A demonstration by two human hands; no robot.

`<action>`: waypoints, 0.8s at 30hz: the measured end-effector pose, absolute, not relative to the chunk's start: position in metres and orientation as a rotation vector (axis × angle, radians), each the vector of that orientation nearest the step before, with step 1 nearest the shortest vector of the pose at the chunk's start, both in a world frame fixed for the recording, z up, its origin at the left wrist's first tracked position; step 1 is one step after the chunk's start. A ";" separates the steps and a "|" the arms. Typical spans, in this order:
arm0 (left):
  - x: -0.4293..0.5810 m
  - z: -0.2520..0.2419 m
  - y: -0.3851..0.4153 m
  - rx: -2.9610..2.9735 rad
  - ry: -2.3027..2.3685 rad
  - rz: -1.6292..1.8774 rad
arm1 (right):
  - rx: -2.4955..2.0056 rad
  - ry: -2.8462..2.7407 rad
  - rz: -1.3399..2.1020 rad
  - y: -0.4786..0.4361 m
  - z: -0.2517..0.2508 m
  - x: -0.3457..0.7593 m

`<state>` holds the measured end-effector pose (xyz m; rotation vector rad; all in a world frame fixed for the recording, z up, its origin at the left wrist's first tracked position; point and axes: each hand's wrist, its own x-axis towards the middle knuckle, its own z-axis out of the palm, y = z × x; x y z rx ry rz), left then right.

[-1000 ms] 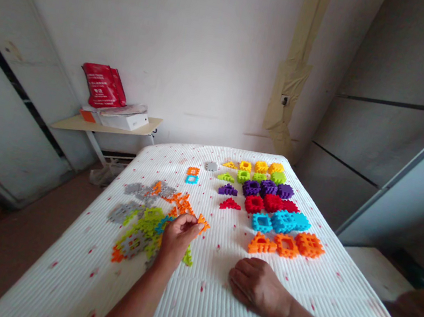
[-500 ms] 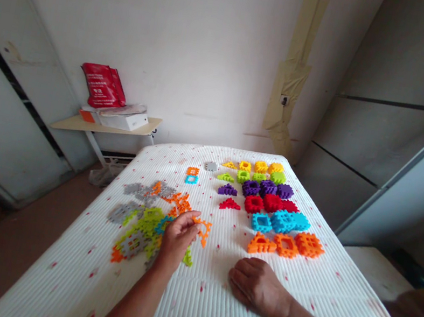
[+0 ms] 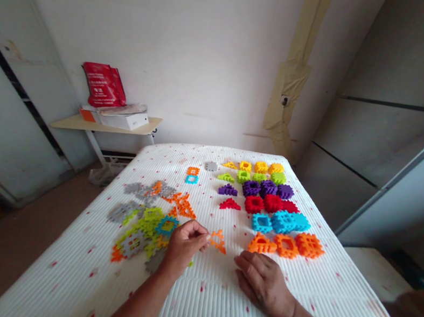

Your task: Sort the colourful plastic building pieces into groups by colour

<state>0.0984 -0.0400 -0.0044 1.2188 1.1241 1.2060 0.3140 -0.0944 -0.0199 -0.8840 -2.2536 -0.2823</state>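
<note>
Between thumb and fingers, my left hand (image 3: 185,245) pinches an orange triangular building piece (image 3: 219,240) by its left end, just above the white quilted cover (image 3: 205,310). My right hand (image 3: 266,285) is empty, with its fingers apart and slightly bent, low over the cover. Just beyond it stands a stack of orange triangular pieces (image 3: 261,244). To the left of my left hand lies a mixed heap of grey, lime and orange pieces (image 3: 149,224), with a blue square frame (image 3: 167,225) on its near side. My left hand partly hides this heap.
Sorted stacks run in colour rows on the right: orange frames (image 3: 285,246), blue (image 3: 283,221), red (image 3: 272,203), purple (image 3: 268,188), lime (image 3: 259,178) and yellow (image 3: 261,166). A grey piece (image 3: 211,166) lies apart. A side table (image 3: 152,125) holds a red bag (image 3: 103,86).
My left hand has moved right and slightly nearer with the orange triangular piece, away from the heap. The fingers of my right hand have loosened from a curl.
</note>
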 end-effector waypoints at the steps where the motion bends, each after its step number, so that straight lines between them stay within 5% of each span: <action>1: 0.101 -0.005 -0.043 1.205 1.112 1.192 | -0.896 -2.235 -0.285 -0.094 -0.019 0.314; 24: 0.127 -0.008 -0.072 1.189 0.913 0.993 | -0.974 -2.094 -0.361 -0.092 -0.008 0.318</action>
